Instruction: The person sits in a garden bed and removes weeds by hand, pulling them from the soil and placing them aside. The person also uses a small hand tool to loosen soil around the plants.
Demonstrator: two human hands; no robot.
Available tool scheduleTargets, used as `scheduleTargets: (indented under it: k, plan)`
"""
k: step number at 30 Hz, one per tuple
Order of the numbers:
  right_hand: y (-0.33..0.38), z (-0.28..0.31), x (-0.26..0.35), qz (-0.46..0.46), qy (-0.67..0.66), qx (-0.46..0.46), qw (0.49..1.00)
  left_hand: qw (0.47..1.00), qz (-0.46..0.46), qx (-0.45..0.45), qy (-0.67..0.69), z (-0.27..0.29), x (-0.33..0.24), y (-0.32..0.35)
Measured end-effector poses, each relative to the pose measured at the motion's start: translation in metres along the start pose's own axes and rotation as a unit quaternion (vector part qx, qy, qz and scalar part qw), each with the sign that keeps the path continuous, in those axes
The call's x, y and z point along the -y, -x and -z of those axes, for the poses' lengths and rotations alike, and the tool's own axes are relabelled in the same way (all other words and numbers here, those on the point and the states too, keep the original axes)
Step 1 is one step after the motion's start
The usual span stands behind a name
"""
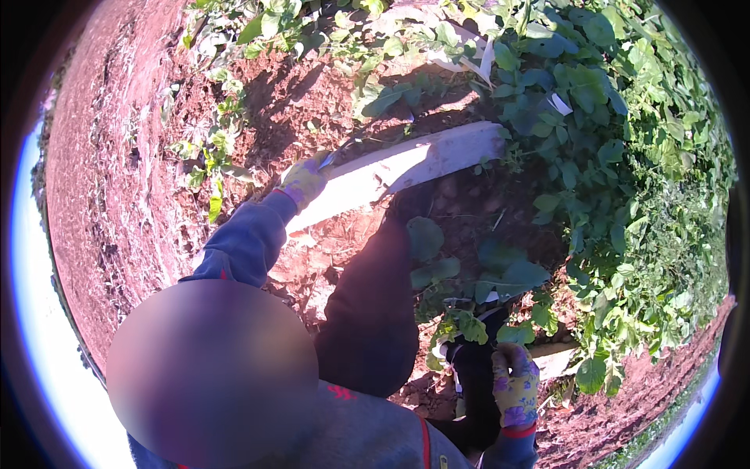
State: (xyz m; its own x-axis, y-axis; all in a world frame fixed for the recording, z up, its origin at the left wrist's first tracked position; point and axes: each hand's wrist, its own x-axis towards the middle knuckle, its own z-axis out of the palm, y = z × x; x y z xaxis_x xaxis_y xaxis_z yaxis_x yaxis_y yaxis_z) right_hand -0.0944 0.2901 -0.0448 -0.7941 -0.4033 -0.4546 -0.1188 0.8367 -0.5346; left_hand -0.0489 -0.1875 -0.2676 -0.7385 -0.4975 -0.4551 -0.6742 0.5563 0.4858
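My left hand (303, 183), in a yellow flowered glove, is closed around a small hand tool (328, 161). A short shiny metal part and a thin dark tip stick out past the fingers; its exact kind is unclear. Right beside this hand lies a long pale board-like strip (422, 162) on the reddish soil. My right hand (516, 388), gloved the same way, is at the lower right with its fingers curled together. Just above its fingertips is a green leaf (516, 334); whatever the fingers hold, if anything, is hidden.
Dense leafy plants (578, 86) cover the right side and far edge. Loose leaves (512, 277) lie in the shade near my dark-clothed leg (375, 313). Bare reddish soil (117, 172) stretches left. Another pale piece (553, 361) lies beside my right hand.
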Motion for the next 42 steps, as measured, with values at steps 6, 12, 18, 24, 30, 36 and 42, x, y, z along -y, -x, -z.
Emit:
scheduleTargets:
  k: [6, 12, 18, 24, 30, 36, 42]
  plan:
    - [-0.004, -0.001, 0.004, 0.013, -0.004, -0.004, 1.000, 0.995, -0.006, -0.084, 0.049, -0.044, -0.034, -0.078]
    - [-0.002, 0.001, -0.001, -0.017, -0.003, 0.004, 1.000, 1.000, -0.006, -0.017, -0.019, -0.041, -0.048, -0.077]
    - [-0.003, -0.002, -0.004, 0.019, 0.011, -0.008, 1.000, 0.988, -0.020, 0.036, -0.152, 0.001, 0.009, 0.005]
    - [-0.002, 0.000, 0.004, -0.012, -0.006, 0.004, 1.000, 0.995, -0.052, -0.023, -0.087, 0.015, 0.037, 0.051]
    - [-0.001, 0.000, 0.003, -0.026, 0.010, 0.003, 1.000, 0.995, -0.058, -0.076, 0.031, -0.028, -0.032, -0.014]
    - [-0.004, -0.002, 0.001, 0.027, 0.016, -0.005, 1.000, 0.989, -0.065, -0.110, 0.072, -0.051, -0.077, -0.066]
    - [-0.002, -0.001, -0.003, 0.025, 0.000, -0.010, 1.000, 0.995, -0.072, -0.058, 0.037, -0.051, -0.084, -0.052]
